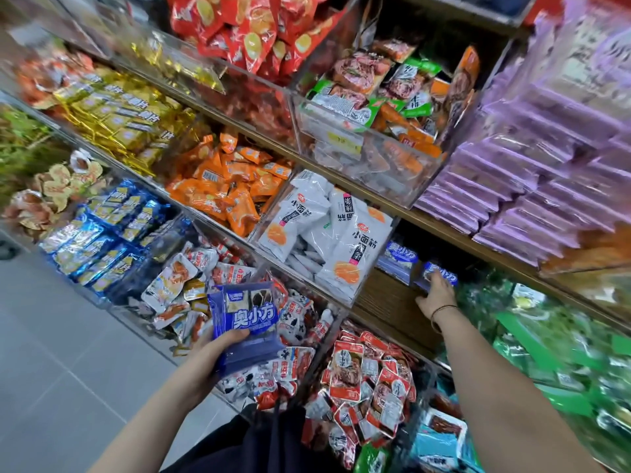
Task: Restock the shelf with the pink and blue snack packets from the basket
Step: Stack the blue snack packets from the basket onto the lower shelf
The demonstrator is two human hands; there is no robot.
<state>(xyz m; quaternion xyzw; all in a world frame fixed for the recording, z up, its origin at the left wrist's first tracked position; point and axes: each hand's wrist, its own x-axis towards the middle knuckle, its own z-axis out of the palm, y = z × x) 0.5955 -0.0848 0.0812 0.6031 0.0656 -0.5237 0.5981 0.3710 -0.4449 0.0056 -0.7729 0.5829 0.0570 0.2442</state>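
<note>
Looking down from the head camera at rows of snack bins. Gripping a stack of blue snack packets [243, 314] in the left hand [218, 348], with the thumb curled over the front. Holding that stack low, in front of the bins and well apart from the gap above.

Reaching out with the right hand [435, 295] to a bare wooden shelf [382, 302] in the middle. Touching one blue packet [442, 270] there with the fingers [437, 280], with the thumb stuck out to the side. Too blurry to tell if gripping that packet or just pushing it. Resting on the wood, just beside a second blue packet [399, 257] to its left. Wearing a thin band [443, 310] on the right wrist.

Left of the wooden shelf, a clear bin of white packets [324, 230]. Lower down, a bin of red and white packets [368, 370]. Up on the right, stacks of purple packets [546, 172]. Far right, blurry green packets [563, 336].
</note>
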